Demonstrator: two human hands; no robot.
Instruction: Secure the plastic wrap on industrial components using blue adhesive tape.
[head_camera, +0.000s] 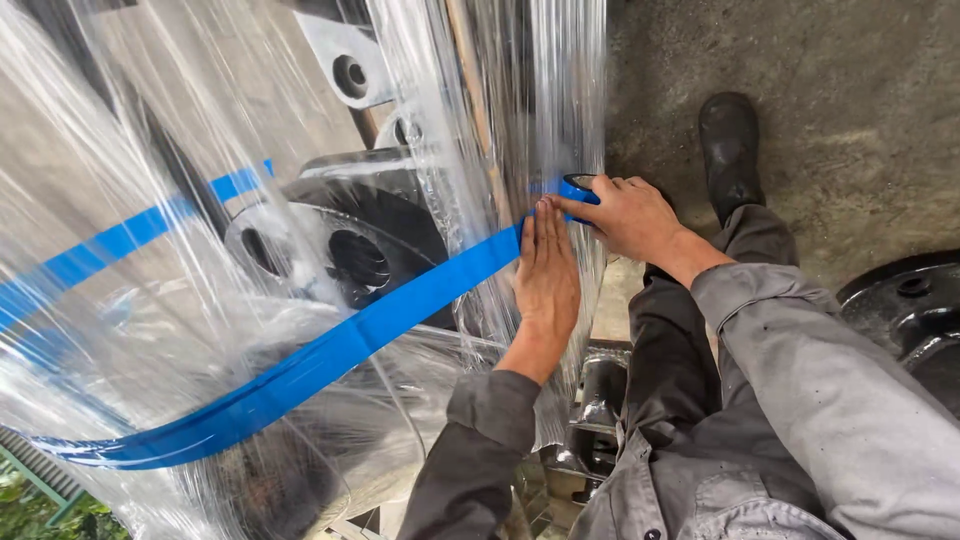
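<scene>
Pressing blue tape (330, 350) onto plastic-wrapped machinery (330, 250), left hand (547, 275) flat

I have one view only, from the camera on my head, tilted steeply down and a little to my left. It sits close: my left hand (546, 272) and right hand (625, 215) fall near the middle of the frame, at arm's reach. The wrapped machine part (300, 240) fills the left half, very near the lens. On the right the view runs down my grey sleeves to my boot (729, 145) on the concrete floor (850, 100).
</scene>
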